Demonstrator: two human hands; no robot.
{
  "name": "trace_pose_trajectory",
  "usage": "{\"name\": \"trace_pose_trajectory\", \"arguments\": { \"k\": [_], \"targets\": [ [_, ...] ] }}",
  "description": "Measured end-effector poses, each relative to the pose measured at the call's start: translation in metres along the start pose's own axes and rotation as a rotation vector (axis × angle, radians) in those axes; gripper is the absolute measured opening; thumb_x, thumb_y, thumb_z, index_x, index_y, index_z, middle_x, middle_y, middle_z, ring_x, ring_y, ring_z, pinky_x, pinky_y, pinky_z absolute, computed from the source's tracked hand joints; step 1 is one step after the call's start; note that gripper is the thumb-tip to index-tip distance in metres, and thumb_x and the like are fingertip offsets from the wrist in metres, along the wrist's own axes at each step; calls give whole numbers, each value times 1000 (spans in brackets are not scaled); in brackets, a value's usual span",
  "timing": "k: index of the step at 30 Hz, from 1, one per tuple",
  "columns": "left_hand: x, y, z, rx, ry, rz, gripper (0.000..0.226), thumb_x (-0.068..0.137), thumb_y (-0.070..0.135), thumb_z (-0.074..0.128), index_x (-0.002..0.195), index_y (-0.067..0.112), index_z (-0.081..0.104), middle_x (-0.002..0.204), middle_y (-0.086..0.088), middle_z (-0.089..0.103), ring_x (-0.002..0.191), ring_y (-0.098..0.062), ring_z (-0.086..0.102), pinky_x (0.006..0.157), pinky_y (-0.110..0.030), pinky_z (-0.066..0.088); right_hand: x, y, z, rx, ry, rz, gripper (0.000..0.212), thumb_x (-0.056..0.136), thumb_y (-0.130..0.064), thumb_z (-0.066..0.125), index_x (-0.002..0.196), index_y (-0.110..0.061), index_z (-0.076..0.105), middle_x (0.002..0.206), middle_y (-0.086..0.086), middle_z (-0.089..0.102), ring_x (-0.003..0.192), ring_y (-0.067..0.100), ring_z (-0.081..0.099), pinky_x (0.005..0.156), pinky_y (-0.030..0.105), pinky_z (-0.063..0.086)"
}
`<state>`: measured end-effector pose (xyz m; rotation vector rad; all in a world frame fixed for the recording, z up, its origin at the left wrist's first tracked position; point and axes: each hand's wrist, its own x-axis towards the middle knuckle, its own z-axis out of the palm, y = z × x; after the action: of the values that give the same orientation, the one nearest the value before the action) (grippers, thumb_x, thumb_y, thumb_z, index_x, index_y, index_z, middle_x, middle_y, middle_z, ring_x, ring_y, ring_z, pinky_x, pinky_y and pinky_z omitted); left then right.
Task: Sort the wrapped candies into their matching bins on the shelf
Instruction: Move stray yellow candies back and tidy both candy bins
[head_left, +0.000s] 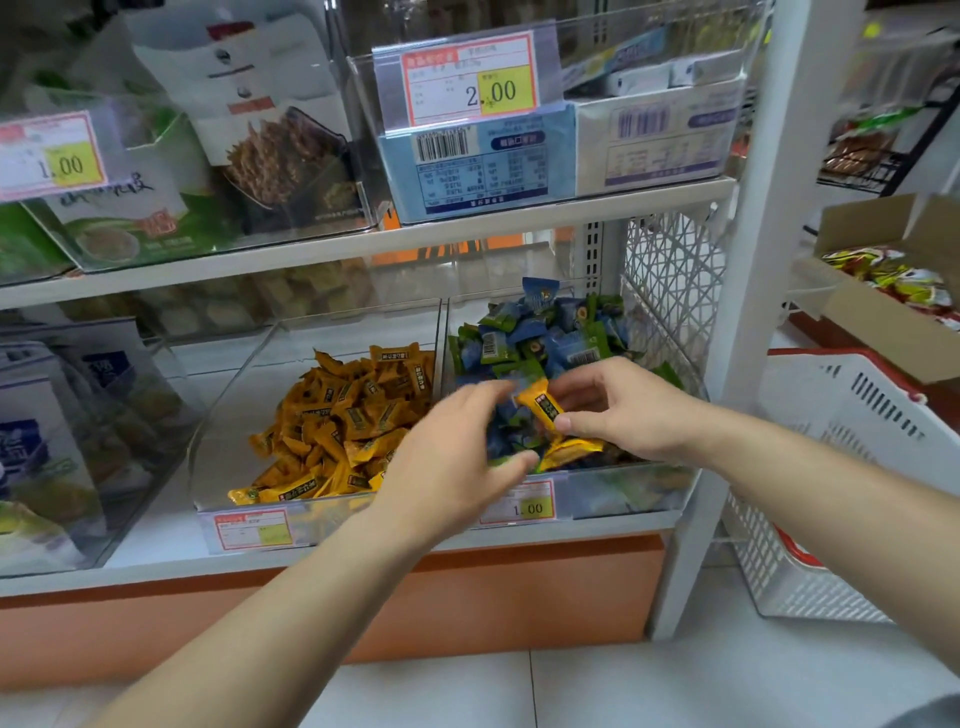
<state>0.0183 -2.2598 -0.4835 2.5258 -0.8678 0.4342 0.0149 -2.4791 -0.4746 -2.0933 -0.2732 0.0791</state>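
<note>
One orange candy (545, 408), pinched by right hand (626, 413); second candy (570, 451) beneath

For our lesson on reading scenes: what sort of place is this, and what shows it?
Most likely a small shop: price tags on clear shelf bins, bulk wrapped candies, and a shopping basket beside the shelf.

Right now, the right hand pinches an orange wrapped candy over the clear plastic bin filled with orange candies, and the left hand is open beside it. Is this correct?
Wrong bin. In the head view the right hand pinches the orange wrapped candy over the clear plastic bin of blue and green candies. The left hand is open beside it.
</note>
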Motion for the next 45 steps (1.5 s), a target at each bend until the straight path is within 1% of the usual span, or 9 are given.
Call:
{"name": "trace_pose_trajectory", "arguments": {
  "k": [6, 16, 24, 28, 32, 36, 38, 41, 45],
  "targets": [
    [13, 18, 19, -238, 7, -102, 96, 78, 52, 78, 152, 34, 18, 109, 9, 71, 96, -8, 67, 85, -34, 56, -2, -7, 3, 445, 97, 54, 30, 95, -3, 62, 125, -5, 62, 109, 10, 75, 99, 27, 72, 80, 42, 60],
    [21, 18, 8, -549, 154, -254, 12, 93, 42, 67, 94, 30, 65, 80, 12, 72, 76, 0, 68, 72, -36, 59, 4, -14, 0, 600, 315, 129, 19, 92, -10, 66, 110, -14, 65, 108, 14, 73, 97, 23, 68, 74, 34, 58],
    [26, 30, 2, -977, 253, -434, 19, 102, 29, 55, 119, 20, 59, 96, 5, 74, 93, -12, 71, 74, -37, 62, 4, -30, 26, 604, 344, 72, 22, 81, -7, 80, 100, -11, 70, 90, 3, 76, 87, 20, 74, 73, 33, 60],
    [25, 23, -6, -932, 207, -340, 19, 102, 28, 54, 116, 24, 66, 104, 3, 73, 96, -13, 71, 72, -34, 62, 5, -38, 33, 539, 430, 58, 29, 77, -9, 84, 101, -12, 66, 83, 1, 77, 78, 16, 75, 63, 25, 58],
    [20, 8, -21, -799, 242, -310, 10, 98, 25, 63, 97, 23, 73, 81, 2, 73, 78, -13, 72, 63, -30, 61, 5, -46, 37, 540, 252, -23, 21, 86, -11, 75, 107, -15, 70, 95, 1, 77, 92, 15, 74, 73, 28, 60],
    [14, -32, -46, -376, 323, -327, 13, 93, 34, 67, 81, 32, 69, 64, 13, 65, 62, -4, 61, 55, -14, 46, 2, -47, 28, 65, 221, -170, 30, 86, -32, 76, 115, -26, 72, 101, -17, 72, 94, -8, 64, 73, 6, 47],
    [11, -55, -61, -207, 306, -443, 13, 91, 38, 69, 100, 30, 73, 76, 17, 69, 80, -5, 66, 64, -19, 48, -2, -44, 17, -137, 270, -178, 29, 86, -35, 75, 114, -29, 70, 103, -22, 68, 91, -10, 61, 71, 3, 44],
    [8, -76, -75, 6, 114, -627, 64, 87, 51, 70, 139, 16, 55, 123, -9, 68, 113, -31, 63, 90, -38, 53, -11, -39, -3, -291, 329, -157, 28, 87, -32, 73, 114, -31, 69, 103, -22, 65, 88, -8, 61, 76, 11, 45],
    [9, -49, -75, 37, 158, -436, 51, 90, 49, 66, 130, 20, 60, 124, -3, 68, 112, -22, 64, 92, -37, 51, -35, -33, -36, -360, 398, -171, 15, 87, -28, 73, 101, -32, 70, 93, -23, 66, 80, -6, 63, 71, 11, 49]
  ]
}}
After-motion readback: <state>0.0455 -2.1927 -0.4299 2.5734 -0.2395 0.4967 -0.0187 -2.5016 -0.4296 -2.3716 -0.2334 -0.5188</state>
